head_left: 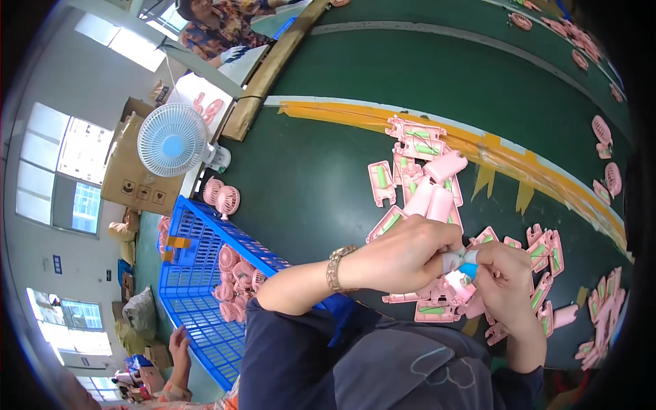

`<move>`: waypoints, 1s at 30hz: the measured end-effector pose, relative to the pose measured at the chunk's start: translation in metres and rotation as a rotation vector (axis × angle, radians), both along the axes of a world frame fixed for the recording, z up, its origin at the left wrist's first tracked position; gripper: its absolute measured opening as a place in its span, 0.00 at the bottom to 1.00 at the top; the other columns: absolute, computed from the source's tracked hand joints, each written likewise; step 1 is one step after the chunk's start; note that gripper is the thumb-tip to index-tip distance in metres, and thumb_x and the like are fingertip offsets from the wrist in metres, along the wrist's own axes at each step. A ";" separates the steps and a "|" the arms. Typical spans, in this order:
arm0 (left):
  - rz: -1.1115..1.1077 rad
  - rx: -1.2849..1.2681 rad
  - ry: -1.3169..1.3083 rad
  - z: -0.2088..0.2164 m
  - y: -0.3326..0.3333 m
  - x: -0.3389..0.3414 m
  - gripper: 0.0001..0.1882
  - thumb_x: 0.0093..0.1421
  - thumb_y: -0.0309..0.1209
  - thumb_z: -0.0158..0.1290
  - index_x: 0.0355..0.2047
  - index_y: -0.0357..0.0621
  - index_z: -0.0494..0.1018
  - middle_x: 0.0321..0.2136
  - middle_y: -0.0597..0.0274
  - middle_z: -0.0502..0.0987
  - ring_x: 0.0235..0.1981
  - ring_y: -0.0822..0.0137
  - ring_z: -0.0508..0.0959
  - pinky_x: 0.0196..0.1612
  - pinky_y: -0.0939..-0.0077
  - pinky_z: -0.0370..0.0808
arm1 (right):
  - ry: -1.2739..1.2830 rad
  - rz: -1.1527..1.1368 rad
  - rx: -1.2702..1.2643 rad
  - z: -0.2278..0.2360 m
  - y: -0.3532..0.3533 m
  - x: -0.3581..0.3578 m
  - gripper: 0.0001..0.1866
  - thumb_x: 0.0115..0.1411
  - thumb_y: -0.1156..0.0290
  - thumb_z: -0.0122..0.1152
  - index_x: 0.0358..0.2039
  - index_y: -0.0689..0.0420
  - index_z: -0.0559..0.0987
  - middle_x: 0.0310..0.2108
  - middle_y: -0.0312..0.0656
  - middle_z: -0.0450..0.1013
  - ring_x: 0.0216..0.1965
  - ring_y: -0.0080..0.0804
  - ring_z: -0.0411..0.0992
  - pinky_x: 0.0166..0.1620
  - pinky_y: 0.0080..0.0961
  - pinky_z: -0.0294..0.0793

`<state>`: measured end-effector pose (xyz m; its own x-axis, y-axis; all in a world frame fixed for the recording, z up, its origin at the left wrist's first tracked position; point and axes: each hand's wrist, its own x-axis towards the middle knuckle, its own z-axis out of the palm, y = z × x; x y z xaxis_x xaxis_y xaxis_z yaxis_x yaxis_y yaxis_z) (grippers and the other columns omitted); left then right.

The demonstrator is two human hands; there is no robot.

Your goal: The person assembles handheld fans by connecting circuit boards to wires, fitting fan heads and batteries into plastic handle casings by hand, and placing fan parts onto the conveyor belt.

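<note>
My left hand (408, 254), with a gold-coloured watch on its wrist and a white wrap on a fingertip, is closed in a pinch over the heap of parts. Close against it, my right hand (504, 279) also has its fingers pinched together. A small blue piece (469, 269) shows between the fingertips, just above a pink plastic part (458, 287); the fingers hide much of both. Pink fan-handle shells (381, 183) with green cylindrical cells inside lie around the hands. Smooth pink handle covers (445, 166) rest among them beyond my left hand.
A blue plastic crate (205, 301) at the left holds several pink fan heads (236, 273). Yellow tape (383, 119) runs along a ridge on the green table (307, 164). A white desk fan (172, 141) stands at the far left. A person (222, 31) with gloves sits beyond; another person's hand (180, 352) is near the crate.
</note>
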<state>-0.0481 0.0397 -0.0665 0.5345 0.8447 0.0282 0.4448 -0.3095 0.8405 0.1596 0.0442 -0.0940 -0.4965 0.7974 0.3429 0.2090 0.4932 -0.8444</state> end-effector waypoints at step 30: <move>1.238 0.061 1.003 -0.093 0.020 -0.355 0.32 0.48 0.44 0.61 0.54 0.50 0.68 0.51 0.48 0.70 0.53 0.51 0.70 0.56 0.59 0.67 | -0.429 -0.759 -0.001 -0.147 0.017 0.153 0.27 0.55 0.75 0.59 0.55 0.61 0.66 0.48 0.49 0.62 0.52 0.43 0.62 0.53 0.33 0.61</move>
